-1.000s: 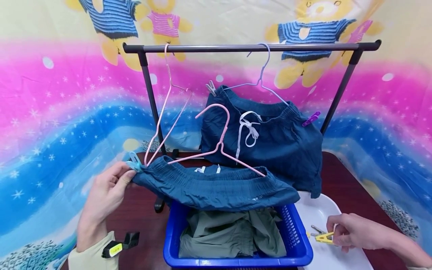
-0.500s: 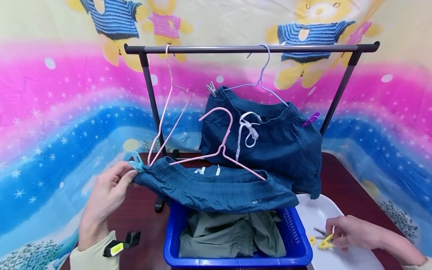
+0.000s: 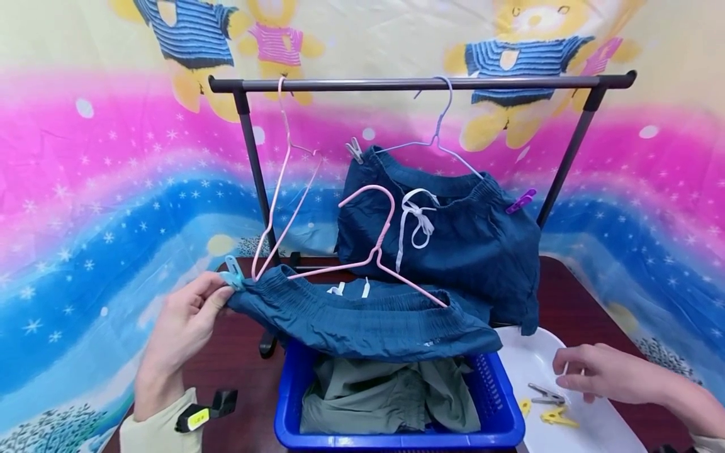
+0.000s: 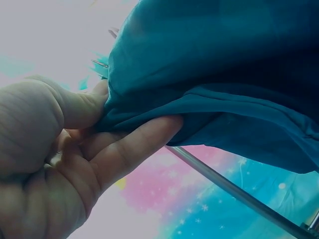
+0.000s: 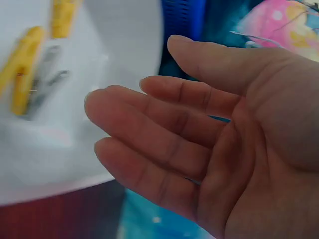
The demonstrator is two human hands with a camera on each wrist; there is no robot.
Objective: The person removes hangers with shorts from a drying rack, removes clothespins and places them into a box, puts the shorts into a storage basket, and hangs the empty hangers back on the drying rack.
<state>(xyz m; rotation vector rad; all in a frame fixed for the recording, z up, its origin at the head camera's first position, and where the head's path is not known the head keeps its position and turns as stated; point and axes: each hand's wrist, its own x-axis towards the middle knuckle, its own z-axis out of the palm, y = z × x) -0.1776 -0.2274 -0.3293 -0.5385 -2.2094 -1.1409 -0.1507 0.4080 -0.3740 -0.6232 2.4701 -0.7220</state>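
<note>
My left hand (image 3: 178,321) pinches the left waist corner of dark blue shorts (image 3: 362,327), right by a light blue clothespin (image 3: 233,274) clipped there. In the left wrist view, thumb and fingers grip the shorts' cloth (image 4: 149,59). A pink hanger (image 3: 378,242) sits inside the waistband, its hook free of the rail. My right hand (image 3: 617,376) hovers over a white basin (image 3: 523,346), fingers loosely bent and holding nothing. Below it in the basin lie a grey clothespin (image 3: 547,395) and yellow clothespins (image 3: 559,416); the right wrist view shows the empty palm (image 5: 239,144).
A dark rack rail (image 3: 362,83) carries another pink hanger (image 3: 287,143) and a lilac hanger (image 3: 437,119) with second blue shorts (image 3: 442,233), clipped by grey (image 3: 354,150) and purple (image 3: 521,201) clothespins. A blue basket (image 3: 512,418) holds grey-green clothing (image 3: 374,393).
My right hand has let go of a yellow clothespin, which now lies in the basin, and has risen slightly. The pink hanger in the shorts has dipped a little; my left hand keeps its grip.
</note>
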